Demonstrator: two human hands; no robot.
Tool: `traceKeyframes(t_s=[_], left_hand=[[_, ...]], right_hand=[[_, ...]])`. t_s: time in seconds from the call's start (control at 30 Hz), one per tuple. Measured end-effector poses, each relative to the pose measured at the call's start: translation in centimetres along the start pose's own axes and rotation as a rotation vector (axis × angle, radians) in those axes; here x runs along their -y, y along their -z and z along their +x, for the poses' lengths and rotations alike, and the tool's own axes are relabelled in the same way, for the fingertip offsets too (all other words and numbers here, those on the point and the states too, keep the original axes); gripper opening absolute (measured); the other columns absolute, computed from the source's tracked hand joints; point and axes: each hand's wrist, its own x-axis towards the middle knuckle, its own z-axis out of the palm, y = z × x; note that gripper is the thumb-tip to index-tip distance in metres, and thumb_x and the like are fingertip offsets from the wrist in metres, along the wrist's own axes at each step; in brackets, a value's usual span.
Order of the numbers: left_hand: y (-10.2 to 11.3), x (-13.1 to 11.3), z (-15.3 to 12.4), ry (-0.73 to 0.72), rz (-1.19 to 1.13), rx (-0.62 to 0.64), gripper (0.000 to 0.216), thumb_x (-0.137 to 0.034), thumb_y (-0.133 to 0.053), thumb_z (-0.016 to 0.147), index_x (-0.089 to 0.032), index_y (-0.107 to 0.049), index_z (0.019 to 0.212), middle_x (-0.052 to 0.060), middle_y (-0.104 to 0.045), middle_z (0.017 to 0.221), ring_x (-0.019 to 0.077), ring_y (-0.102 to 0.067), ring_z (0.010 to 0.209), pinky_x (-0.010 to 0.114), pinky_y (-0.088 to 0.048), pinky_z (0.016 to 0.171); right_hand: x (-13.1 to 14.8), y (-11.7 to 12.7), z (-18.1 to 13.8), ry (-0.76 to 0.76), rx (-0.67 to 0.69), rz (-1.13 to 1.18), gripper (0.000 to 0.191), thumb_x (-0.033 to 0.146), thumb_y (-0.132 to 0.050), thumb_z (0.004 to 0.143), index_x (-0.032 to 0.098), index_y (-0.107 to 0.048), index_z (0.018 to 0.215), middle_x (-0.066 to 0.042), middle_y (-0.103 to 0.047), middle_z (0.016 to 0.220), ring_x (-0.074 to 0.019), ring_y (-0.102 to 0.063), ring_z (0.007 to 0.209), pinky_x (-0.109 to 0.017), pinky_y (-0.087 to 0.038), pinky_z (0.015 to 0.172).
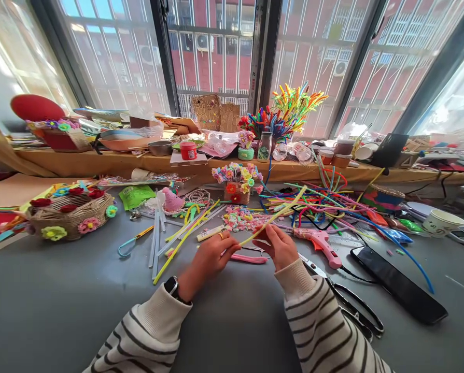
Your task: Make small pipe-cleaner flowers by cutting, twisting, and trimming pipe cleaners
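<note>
Well left of the smooth pink glue gun (320, 246), your woven basket (76, 221) sits on the grey worktop (80, 295). Nearer the gun lie clear, straight rods (156, 235). Left of it, your left hand (212, 254) pinches the lower end of a fuzzy yellow stem (284, 210); your right hand's (276, 244) grip holds it farther along. Right of the gun lies a flat, glossy phone (398, 285).

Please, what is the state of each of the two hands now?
Left hand: closed, pinching the yellow pipe cleaner near its lower end.
Right hand: closed, holding the same yellow pipe cleaner farther along.
</note>
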Motion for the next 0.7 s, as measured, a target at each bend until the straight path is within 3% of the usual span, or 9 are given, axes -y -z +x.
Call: traceKeyframes(t_s=[0.13,0.27,0.43,0.57,0.7], left_hand=[[0.1,0.6,-0.1,0.059,-0.080,0.012,0.028,-0.031,-0.034,0.076,-0.016,-0.058,0.076,0.003,-0.052,0.068,0.0122,-0.047,0.065,0.021,-0.034,0.060],[0.5,0.6,-0.2,0.197,-0.236,-0.012,0.025,-0.032,-0.039,0.074,-0.017,-0.058,0.074,0.002,-0.057,0.070,0.0122,-0.050,0.066,0.022,-0.037,0.061],[0.6,0.7,-0.4,0.395,-0.519,-0.043,0.023,-0.034,-0.044,0.069,-0.016,-0.057,0.076,0.002,-0.059,0.071,0.0117,-0.054,0.061,0.021,-0.042,0.057],[0.4,0.9,-0.4,0.456,-0.674,-0.112,0.025,-0.033,-0.049,0.065,-0.014,-0.053,0.083,0.002,-0.060,0.070,0.0138,-0.057,0.066,0.025,-0.045,0.062],[0.5,0.8,-0.3,0.497,-0.804,-0.150,0.031,-0.031,-0.055,0.061,-0.013,-0.048,0.086,0.002,-0.059,0.067,0.0145,-0.058,0.064,0.029,-0.047,0.063]], right_hand=[[-1.2,1.1,0.6,-0.007,0.007,0.275,0.019,0.035,-0.058,0.061,0.016,-0.055,0.058,0.001,-0.059,0.062,-0.0135,-0.057,0.069,-0.028,-0.044,0.070],[-1.9,2.9,0.7,0.020,-0.036,0.298,0.017,0.034,-0.058,0.061,0.018,-0.051,0.061,0.006,-0.051,0.046,-0.0088,-0.055,0.051,-0.027,-0.045,0.066],[-2.5,2.9,0.6,0.139,-0.038,-0.058,0.024,0.037,-0.053,0.064,0.018,-0.051,0.079,0.009,-0.043,0.036,-0.0074,-0.044,0.035,-0.024,-0.043,0.046],[-2.9,2.6,0.2,0.211,-0.016,-0.433,0.026,0.041,-0.047,0.066,0.017,-0.055,0.069,0.007,-0.039,0.038,-0.0073,-0.041,0.035,-0.022,-0.038,0.041],[-3.1,3.0,0.2,0.259,-0.005,-0.720,0.028,0.042,-0.043,0.069,0.017,-0.056,0.065,0.001,-0.048,0.050,-0.0092,-0.044,0.043,-0.022,-0.038,0.044]])
